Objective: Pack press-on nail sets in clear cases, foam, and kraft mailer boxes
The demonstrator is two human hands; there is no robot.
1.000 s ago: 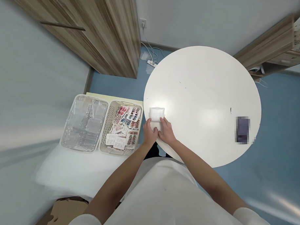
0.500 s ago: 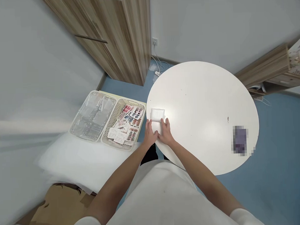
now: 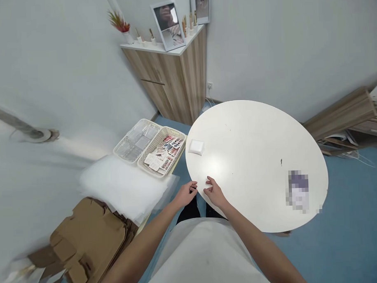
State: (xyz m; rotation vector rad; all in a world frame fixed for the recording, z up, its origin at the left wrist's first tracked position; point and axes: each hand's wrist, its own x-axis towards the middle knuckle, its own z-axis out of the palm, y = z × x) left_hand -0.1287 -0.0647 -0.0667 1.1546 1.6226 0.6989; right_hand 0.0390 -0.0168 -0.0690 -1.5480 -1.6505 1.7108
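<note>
A small white packet (image 3: 196, 147) lies flat near the left edge of the round white table (image 3: 253, 135). Nearer my body than the packet, my left hand (image 3: 187, 193) is at the table's rim, fingers apart and holding nothing. My right hand (image 3: 214, 191) hovers over the near edge of the table, its fingers spread and bent, also with nothing in it. Neither hand touches the packet.
Left of the table are a basket of printed cards (image 3: 164, 152) and a basket of clear plastic packs (image 3: 135, 141). White sheets (image 3: 125, 185) and flattened cardboard (image 3: 93, 235) lie nearer. A blurred purple item (image 3: 298, 189) sits at the table's right.
Both hands have drawn back from the white packet toward my body and moved apart. The packet stays on the table. The view has tilted up, showing the cabinet top.
</note>
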